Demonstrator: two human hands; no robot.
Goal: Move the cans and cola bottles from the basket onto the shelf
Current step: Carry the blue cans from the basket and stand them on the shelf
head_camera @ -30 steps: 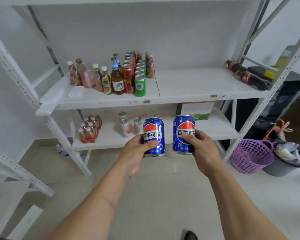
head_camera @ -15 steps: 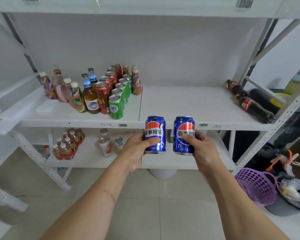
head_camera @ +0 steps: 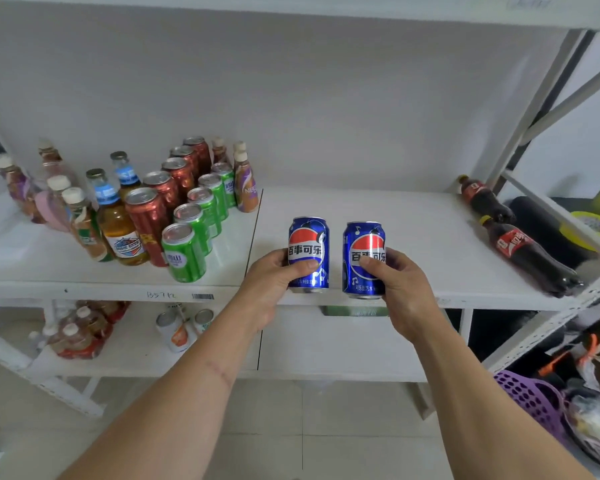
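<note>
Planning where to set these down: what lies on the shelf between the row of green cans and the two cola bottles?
In the head view, only the two blue cans, held by the left hand and right hand; otherwise bare shelf.

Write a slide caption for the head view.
Each hand holds an upright blue cola can at the shelf's front edge.
</note>
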